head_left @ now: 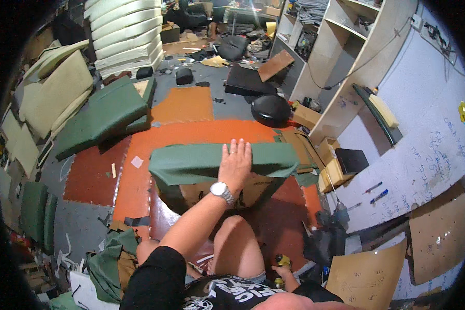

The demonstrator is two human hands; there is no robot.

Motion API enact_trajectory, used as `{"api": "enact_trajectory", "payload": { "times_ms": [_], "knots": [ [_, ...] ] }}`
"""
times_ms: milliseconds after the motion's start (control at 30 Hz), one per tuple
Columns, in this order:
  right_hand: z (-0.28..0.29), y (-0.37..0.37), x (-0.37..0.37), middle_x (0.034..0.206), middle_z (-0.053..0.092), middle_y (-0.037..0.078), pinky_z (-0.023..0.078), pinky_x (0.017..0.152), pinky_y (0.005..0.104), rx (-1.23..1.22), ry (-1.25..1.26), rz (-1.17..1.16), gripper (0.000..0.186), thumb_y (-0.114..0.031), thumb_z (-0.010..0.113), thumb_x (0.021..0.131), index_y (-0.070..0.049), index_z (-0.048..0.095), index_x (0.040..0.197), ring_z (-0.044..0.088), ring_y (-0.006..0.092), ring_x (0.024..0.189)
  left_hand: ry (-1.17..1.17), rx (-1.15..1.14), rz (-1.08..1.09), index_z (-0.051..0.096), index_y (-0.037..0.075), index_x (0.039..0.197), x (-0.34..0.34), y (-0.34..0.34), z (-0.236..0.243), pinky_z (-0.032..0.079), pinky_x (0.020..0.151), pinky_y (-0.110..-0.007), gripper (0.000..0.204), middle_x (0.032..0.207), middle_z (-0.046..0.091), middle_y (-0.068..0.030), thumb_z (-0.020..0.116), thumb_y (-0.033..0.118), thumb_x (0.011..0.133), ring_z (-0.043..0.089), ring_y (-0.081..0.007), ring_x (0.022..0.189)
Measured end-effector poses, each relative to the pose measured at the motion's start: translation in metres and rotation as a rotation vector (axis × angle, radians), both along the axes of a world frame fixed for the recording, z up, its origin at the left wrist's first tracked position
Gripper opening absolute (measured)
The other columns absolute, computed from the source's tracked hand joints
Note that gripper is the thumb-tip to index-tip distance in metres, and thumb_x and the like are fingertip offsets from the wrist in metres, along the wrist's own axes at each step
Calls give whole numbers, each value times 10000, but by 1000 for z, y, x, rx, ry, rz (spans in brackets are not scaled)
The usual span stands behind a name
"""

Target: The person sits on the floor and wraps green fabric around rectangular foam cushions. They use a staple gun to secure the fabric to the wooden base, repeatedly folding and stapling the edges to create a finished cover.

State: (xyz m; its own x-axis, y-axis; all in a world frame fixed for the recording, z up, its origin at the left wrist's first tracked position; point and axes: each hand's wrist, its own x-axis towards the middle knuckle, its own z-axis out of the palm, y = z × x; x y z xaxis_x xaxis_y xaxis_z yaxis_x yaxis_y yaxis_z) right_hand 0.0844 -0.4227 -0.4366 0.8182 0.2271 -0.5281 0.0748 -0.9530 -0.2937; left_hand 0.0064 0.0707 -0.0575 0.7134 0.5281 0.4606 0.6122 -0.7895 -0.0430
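Note:
A green upholstered cushion panel (pixel 191 159) stands on its edge in front of my knees, with its brown backing side (pixel 204 192) turned toward me. My left hand (pixel 235 168), with a watch on the wrist, lies across its top edge, fingers stretched out over the green cover. Low beside my right thigh, my right hand (pixel 285 273) is closed around a yellow-and-black hand tool (pixel 281 260). Part of that tool is hidden by the hand, so its exact kind does not show.
Orange and dark red sheets (pixel 95 173) cover the floor around me. Green cushions (pixel 106 111) lie at left, before stacked cream foam (pixel 126 39). A round black stool seat (pixel 271 110) and a wooden shelf unit (pixel 330 67) stand at far right. Green fabric (pixel 108 266) lies at near left.

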Motion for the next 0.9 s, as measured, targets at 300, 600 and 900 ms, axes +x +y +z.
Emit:
{"api": "enact_trajectory", "payload": {
  "times_ms": [300, 600, 900],
  "knots": [
    [203, 173, 21, 833, 682, 16, 491, 613, 351, 896, -111, -13, 238, -174, 847, 849, -43, 715, 998, 618, 129, 662, 8, -57, -24, 455, 11, 1556, 1, 6, 4, 354, 1230, -572, 1006, 1603, 498, -187, 880, 491, 781, 451, -385, 1505],
    [312, 309, -30, 775, 602, -65, 439, 563, 232, 1374, 196, -61, 169, -232, 792, 987, -121, 666, 968, 548, 35, 631, -24, -84, -48, 471, 22, 1548, -5, -2, 11, 367, 1225, -562, 940, 1610, 501, -184, 881, 416, 799, 471, -380, 1494],
    [311, 329, -41, 906, 775, 136, 580, 756, 385, 1175, -195, 185, 251, -174, 801, 894, 21, 727, 1033, 758, 234, 838, -6, 12, -34, 484, 11, 1540, -1, 6, 6, 384, 1219, -570, 695, 1606, 506, -187, 730, 227, 928, 472, -388, 1497]
  ]
}}
